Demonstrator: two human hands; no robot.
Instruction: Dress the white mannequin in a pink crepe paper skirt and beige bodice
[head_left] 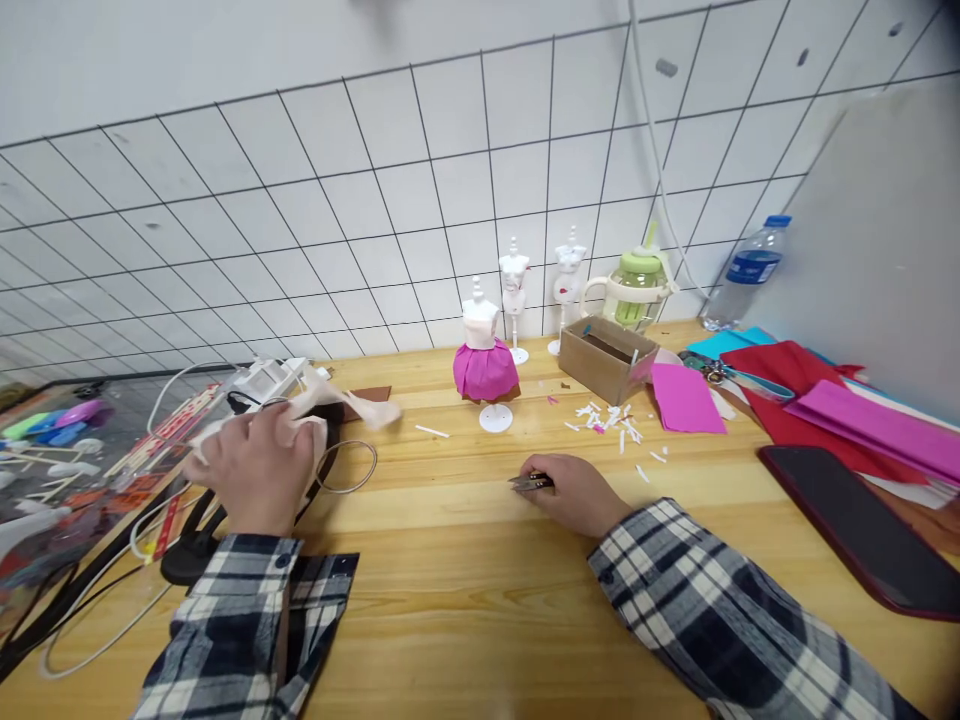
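Observation:
My left hand (262, 470) is over the cables at the table's left side, its fingers curled on a pale, thin piece of fabric or paper (367, 408) that trails to the right, smeared by motion. On the tabletop rests my right hand (574, 490), closed around small thread snips (531, 482) whose pointed blades face left. Beyond both hands a small white dress form (480, 318) stands upright, wearing a pale bodice and a gathered magenta skirt (486, 370). Two more white dress forms (514, 290) stand behind it, near the wall.
A cardboard box (600, 360) stands back right beside white scraps (626, 425), a cup with a green lid (637, 285) and a water bottle (750, 275). Magenta and red sheets (795, 385) and a phone (862, 525) lie right. Cables (349, 490) and craft supplies crowd the left.

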